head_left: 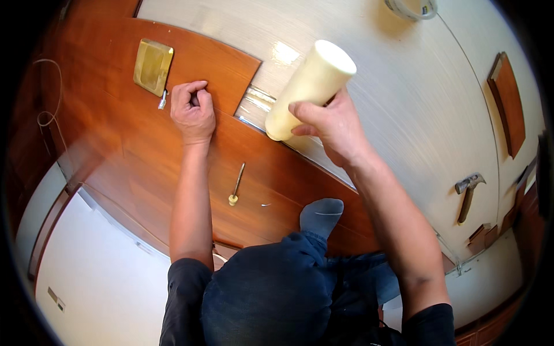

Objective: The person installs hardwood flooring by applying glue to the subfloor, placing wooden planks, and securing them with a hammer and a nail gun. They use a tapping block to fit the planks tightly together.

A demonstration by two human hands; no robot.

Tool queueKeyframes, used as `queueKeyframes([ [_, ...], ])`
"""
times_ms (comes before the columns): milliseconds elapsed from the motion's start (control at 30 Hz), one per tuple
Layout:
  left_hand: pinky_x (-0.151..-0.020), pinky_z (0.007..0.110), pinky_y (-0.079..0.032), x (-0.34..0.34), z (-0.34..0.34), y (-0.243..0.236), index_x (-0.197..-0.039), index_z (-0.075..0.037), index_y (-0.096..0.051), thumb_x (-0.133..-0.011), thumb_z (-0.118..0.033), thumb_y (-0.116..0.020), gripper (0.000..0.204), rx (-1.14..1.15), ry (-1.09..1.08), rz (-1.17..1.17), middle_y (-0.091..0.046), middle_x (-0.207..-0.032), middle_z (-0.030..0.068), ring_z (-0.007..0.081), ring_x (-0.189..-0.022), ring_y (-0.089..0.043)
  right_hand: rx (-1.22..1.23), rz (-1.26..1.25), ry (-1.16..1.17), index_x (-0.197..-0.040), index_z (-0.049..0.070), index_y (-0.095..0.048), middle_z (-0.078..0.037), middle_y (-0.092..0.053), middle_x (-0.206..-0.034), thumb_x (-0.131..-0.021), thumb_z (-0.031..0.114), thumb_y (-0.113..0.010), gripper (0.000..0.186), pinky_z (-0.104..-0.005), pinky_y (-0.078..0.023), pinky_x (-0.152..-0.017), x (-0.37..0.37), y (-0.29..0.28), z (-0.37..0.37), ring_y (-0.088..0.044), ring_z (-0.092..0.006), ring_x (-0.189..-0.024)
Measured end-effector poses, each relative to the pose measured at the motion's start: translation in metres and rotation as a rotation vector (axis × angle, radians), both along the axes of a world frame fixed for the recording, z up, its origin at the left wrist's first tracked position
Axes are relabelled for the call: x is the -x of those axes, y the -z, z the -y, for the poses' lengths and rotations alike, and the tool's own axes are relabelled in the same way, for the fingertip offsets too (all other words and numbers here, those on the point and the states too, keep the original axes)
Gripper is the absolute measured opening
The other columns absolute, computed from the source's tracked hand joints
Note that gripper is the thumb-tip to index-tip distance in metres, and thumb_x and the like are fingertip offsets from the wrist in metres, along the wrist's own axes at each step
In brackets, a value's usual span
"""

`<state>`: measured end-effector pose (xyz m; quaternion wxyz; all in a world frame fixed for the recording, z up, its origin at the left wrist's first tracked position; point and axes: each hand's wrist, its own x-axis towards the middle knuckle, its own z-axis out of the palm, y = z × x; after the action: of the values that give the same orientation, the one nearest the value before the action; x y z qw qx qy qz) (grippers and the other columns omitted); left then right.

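You have a pale tiled floor (415, 109) carrying a brown wooden door panel (115, 132), with a claw hammer (467, 196), a small wood offcut (508, 104) and a screwdriver (235, 185) on the panel.

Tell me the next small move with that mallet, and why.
Probably bring the mallet down onto the chisel. The right hand holds the mallet raised, while the left hand grips the chisel beside the brass plate on the brown door panel.

Glossy wooden door (133, 144); shiny brass plate (153, 66); smooth matt cream mallet head (309, 86).
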<state>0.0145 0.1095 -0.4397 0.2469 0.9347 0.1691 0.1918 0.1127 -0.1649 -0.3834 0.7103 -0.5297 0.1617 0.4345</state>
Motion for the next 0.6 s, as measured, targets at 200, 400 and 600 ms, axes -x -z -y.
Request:
queueKeyframes([
  [200,-0.073,0.032,-0.052,-0.001,0.004,-0.006,-0.094,-0.005,-0.074,-0.089,0.001,-0.066,0.012,0.074,-0.034,0.006,-0.067,-0.092,0.0081,0.0216,-0.084,-0.064,0.176,0.11,-0.002,-0.118,-0.001,-0.06,-0.01,-0.071,-0.102,-0.087,0.023,-0.084,0.046,-0.0298,-0.059,-0.059,-0.002,-0.002,-0.027,-0.073,-0.0192,-0.089],
  [400,-0.056,0.03,-0.047,-0.002,0.0,0.005,-0.089,-0.01,-0.076,-0.083,-0.001,-0.068,0.014,0.054,-0.056,0.091,-0.065,-0.085,0.0025,0.0136,-0.059,-0.055,0.212,0.21,0.07,-0.111,-0.001,-0.063,-0.009,-0.071,-0.099,-0.087,0.025,-0.085,0.041,-0.0291,-0.06,-0.058,0.007,-0.011,-0.047,-0.073,-0.0179,-0.085],
  [600,-0.056,0.03,-0.047,0.0,-0.002,0.006,-0.088,-0.011,-0.076,-0.082,-0.004,-0.068,0.012,0.023,-0.061,0.086,-0.065,-0.084,0.0022,0.0145,-0.059,-0.056,0.129,0.208,0.014,-0.113,-0.001,-0.061,-0.011,-0.07,-0.102,-0.086,0.017,-0.082,0.039,-0.032,-0.063,-0.069,0.01,-0.009,-0.047,-0.072,-0.0185,-0.091],
])
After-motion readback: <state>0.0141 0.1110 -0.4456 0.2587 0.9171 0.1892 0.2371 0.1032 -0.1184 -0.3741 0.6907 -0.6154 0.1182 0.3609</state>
